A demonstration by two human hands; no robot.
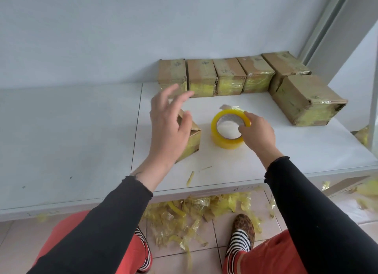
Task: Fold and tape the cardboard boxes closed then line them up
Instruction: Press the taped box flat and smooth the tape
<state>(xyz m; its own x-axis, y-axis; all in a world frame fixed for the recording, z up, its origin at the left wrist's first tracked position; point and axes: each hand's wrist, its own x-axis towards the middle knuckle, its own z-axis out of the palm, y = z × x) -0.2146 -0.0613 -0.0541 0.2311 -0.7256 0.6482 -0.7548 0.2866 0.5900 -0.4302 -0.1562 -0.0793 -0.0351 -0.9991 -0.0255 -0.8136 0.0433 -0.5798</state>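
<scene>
A small cardboard box point(193, 137) with yellowish tape on its sides stands on the white table point(276, 148), mostly hidden behind my left hand point(169, 122). That hand hovers over it with fingers spread and holds nothing. To the right lies a roll of yellow tape point(229, 128), flat on the table. My right hand point(256, 131) grips the roll's right rim, a finger inside the core. Several taped boxes point(231, 79) stand in a row along the back wall, and one larger taped box point(306, 99) sits in front of the row's right end.
Small tape scraps point(190, 178) lie near the table's front edge. A heap of crumpled yellow tape point(196, 214) covers the tiled floor under the table, by my feet. A wall corner and frame point(335, 28) rise at the right.
</scene>
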